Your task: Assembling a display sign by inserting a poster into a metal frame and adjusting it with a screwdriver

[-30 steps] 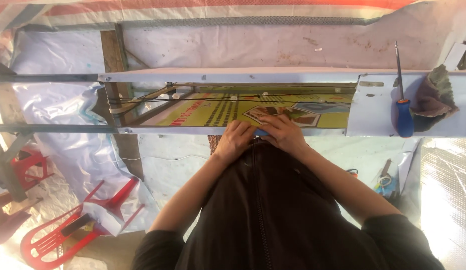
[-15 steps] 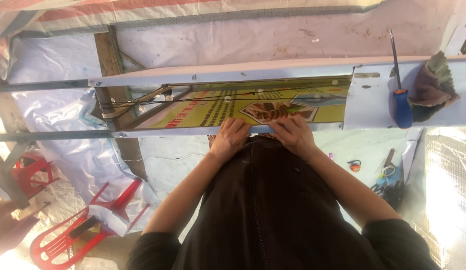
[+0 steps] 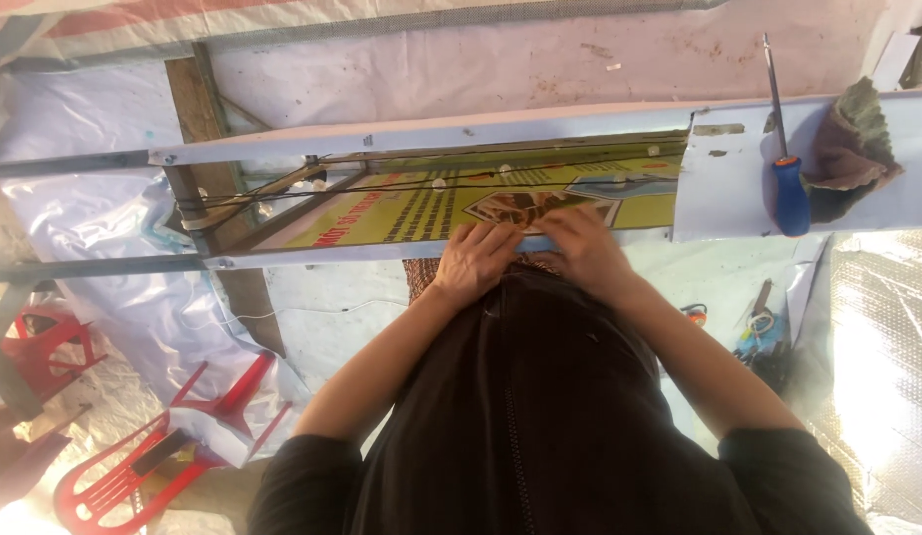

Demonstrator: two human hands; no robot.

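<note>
Pressing under both hands [image 3: 530, 258]: yellow printed sheet [image 3: 421, 213].

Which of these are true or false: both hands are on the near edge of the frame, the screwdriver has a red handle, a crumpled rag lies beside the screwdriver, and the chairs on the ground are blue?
1. Both the left hand and right hand press on the frame's near edge. True.
2. The screwdriver has a red handle. False: its handle is blue.
3. A crumpled rag lies beside the screwdriver. True.
4. The plastic chairs are blue. False: they are red.
</note>
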